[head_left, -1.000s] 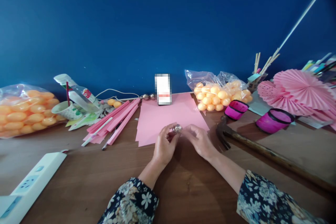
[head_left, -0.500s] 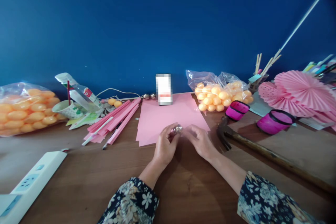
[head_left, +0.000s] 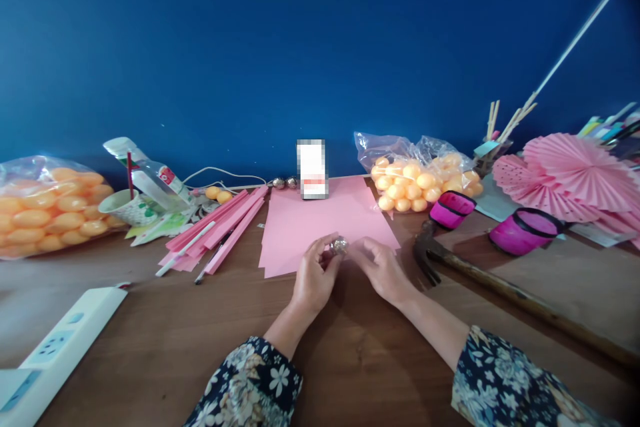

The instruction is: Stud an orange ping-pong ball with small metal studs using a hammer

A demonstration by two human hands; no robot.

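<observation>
And here a shiny silver ball (head_left: 339, 245) is pinched in the fingertips of the left hand (head_left: 311, 277) — lodged right between the two hands. Being round, it is given no long axis; the left hand is nearer, and the ball's right side is faced by the fingertips of the right hand (head_left: 387, 272), drawn close together just beside it. Whether anything is gripped there, or the ball touched, cannot be told — that spot is blurred.

Just beyond the hands, pink paper (head_left: 295, 227) is spread on the desk (head_left: 360, 353). To the right of the right hand, a hammer (head_left: 505, 288) is laid, head nearest, handle slanted off toward the near right. Left of the left hand, pink strips (head_left: 235, 220) are heaped; past the paper, two more silver balls (head_left: 279, 183) are seen.
</observation>
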